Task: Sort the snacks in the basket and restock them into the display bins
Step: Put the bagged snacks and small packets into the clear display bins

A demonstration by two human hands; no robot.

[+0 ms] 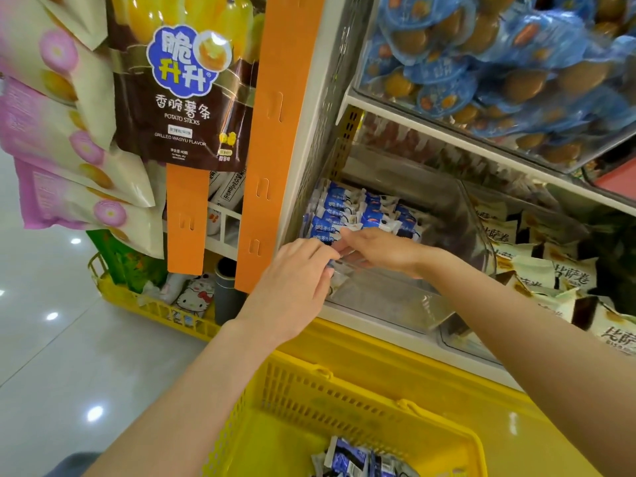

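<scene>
Blue packets [339,215] fill the clear bin [395,297] as left hand [292,273] and right hand [377,249], close together, pinch one into line; basket [344,401] next, surely.

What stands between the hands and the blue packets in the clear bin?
Nothing visible does. The left hand and the right hand both reach over the front wall of the clear bin and touch the blue packets.
</scene>
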